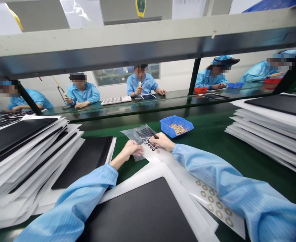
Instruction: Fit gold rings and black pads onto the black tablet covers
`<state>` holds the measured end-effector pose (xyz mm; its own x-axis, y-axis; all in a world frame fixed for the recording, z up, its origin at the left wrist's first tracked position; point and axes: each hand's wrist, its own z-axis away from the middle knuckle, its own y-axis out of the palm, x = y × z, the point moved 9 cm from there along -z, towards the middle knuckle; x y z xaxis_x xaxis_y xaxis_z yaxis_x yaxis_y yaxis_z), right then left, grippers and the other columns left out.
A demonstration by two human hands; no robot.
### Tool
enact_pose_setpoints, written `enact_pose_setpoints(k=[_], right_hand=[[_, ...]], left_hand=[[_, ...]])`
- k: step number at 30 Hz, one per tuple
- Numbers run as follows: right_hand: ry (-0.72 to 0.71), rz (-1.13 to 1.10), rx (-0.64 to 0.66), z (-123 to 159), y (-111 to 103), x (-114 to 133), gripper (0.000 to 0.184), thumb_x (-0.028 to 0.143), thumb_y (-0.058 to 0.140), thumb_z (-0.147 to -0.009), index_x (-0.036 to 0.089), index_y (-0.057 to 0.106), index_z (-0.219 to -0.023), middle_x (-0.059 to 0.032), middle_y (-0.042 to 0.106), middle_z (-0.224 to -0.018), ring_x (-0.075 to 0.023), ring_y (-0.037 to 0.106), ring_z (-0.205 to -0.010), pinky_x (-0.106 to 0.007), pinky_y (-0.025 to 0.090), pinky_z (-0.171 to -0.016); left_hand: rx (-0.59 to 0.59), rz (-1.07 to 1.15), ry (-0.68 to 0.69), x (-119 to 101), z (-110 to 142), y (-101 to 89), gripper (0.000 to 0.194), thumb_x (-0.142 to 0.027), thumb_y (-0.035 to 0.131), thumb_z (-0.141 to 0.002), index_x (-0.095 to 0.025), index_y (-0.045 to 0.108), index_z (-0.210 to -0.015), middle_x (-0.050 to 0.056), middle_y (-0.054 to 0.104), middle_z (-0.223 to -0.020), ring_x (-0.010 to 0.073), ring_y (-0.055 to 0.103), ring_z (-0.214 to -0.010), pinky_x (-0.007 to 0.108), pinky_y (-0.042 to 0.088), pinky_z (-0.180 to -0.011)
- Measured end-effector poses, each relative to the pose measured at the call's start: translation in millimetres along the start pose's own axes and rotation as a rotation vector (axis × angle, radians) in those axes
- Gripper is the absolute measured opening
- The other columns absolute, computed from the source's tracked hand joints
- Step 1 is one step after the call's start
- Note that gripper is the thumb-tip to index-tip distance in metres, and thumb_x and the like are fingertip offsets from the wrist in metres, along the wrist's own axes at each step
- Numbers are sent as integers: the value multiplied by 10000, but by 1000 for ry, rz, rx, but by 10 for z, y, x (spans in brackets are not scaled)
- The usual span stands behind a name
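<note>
My left hand (131,149) is closed on the left edge of a clear plastic sheet (136,135). Small black rings (151,146) lie in rows on a pale backing sheet beside it. In my right hand (165,142) is a slim black pen-like tool (155,136), its tip over the black rings; its exact kind does not show. Under my right forearm runs a translucent sheet with larger tan rings (211,199). A flat black panel (138,215) lies on white sheets directly before me, partly below my left sleeve.
A blue bin (169,129) of small tan pieces stands beyond my right hand. Stacks of black panels between white sheets rise at left (29,161) and right (271,124). A shelf beam (148,43) crosses above. Several co-workers in blue sit opposite.
</note>
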<state>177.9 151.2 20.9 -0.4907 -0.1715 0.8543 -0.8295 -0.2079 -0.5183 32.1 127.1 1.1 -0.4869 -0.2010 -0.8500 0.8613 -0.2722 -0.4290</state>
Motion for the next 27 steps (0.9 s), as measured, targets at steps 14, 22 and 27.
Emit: enact_pose_setpoints(k=[14, 22, 27], right_hand=[[201, -201, 266, 1935, 6, 386, 96, 190, 652, -724, 106, 642, -678, 42, 530, -515, -25, 397, -378, -145, 281, -344], [394, -328, 204, 2883, 373, 66, 116, 238, 610, -775, 138, 593, -719, 70, 483, -493, -27, 422, -349, -137, 340, -352], [415, -294, 118, 2899, 376, 77, 127, 211, 590, -775, 148, 561, -669, 83, 447, -463, -19, 403, -334, -132, 312, -353]], left_hand=[[-86, -718, 361, -369, 1076, -81, 370, -406, 547, -854, -186, 438, -577, -55, 428, -471, 96, 393, -460, 231, 263, -515], [361, -608, 888, -320, 1824, 1065, 296, -280, 480, -892, -174, 460, -616, -58, 483, -504, 64, 413, -443, 189, 264, -474], [340, -648, 931, -291, 1785, 1090, 300, -272, 485, -887, -171, 443, -607, -55, 475, -493, 68, 405, -433, 198, 243, -477]])
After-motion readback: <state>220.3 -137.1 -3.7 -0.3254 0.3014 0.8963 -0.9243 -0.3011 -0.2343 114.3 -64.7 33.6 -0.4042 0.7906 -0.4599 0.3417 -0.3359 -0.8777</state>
